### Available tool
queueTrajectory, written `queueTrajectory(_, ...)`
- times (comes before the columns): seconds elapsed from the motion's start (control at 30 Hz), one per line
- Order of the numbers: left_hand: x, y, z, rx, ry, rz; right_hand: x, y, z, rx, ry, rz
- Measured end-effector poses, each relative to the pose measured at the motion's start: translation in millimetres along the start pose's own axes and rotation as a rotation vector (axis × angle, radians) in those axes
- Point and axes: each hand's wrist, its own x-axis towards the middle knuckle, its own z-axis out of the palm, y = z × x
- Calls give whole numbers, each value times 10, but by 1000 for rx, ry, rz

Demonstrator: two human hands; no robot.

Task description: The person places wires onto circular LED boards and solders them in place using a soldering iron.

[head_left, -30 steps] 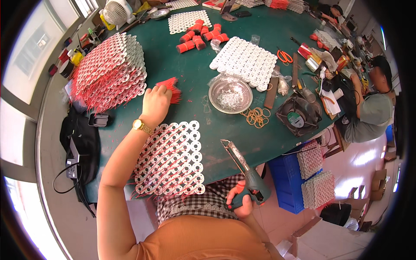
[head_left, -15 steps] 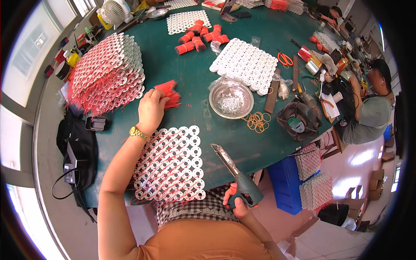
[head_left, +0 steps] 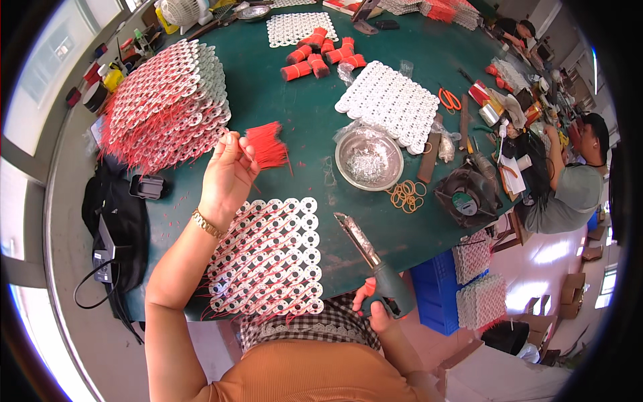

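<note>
My right hand point(head_left: 374, 305) is wrapped around the dark green handle of a pistol-shaped soldering gun point(head_left: 385, 285). Its long metal barrel points up and left over the green table, clear of the board. My left hand point(head_left: 229, 175), a gold watch on its wrist, is raised with thumb and fingertips pinched; what they hold, if anything, is too fine to make out. Right beside those fingers lies a pile of short red wires point(head_left: 269, 145). Below, at the table's near edge, a panel of joined white round boards point(head_left: 268, 258) carries slanting red wires across most of its rows.
At left rises a tall stack of wired panels point(head_left: 167, 107). A metal bowl of silvery bits point(head_left: 370, 161), a bare white panel point(head_left: 388, 104), rubber bands point(head_left: 407, 195) and a square fan point(head_left: 467, 194) stand right of centre. Red wire bundles point(head_left: 315, 57) lie farther back. A co-worker point(head_left: 569, 181) sits at right.
My left hand has come up off the red wire pile and turned, fingertips pinched. The soldering gun stays in my right hand, and the whole view has shifted slightly.
</note>
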Motion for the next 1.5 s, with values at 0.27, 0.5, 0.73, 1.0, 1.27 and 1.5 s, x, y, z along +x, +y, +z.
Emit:
queueTrajectory(0.27,-142,-218,-6,606,-86,111,137,-46,42,-97,26,-2)
queueTrajectory(0.5,-250,-252,138,1020,-132,-44,168,-173,95,-68,99,59)
queueTrajectory(0.73,-371,-467,1,1430,-211,282,394,-447,233,-115,108,7)
queueTrajectory(1.0,-464,-614,48,1714,-242,500,509,-469,282,-184,97,186)
queueTrajectory(1.27,-490,-667,82,1825,-245,603,482,-375,355,-411,37,136)
queueTrajectory(1.5,-494,-696,93,1863,-226,613,439,-313,324,-536,26,129)
